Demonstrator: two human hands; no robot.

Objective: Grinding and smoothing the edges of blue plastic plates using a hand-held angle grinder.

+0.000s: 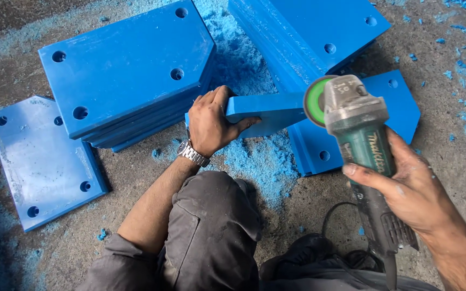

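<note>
In the head view, the left hand clamps the near end of a blue plastic plate held on edge above the floor. The right hand is wrapped around a green angle grinder, whose disc touches the plate's right end. A stack of blue plates lies far left, with blue shavings beneath the held plate.

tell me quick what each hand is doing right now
Left hand: closed on the edge of the blue plate, which stands on edge.
Right hand: closed around the angle grinder, disc at the plate's end.
</note>
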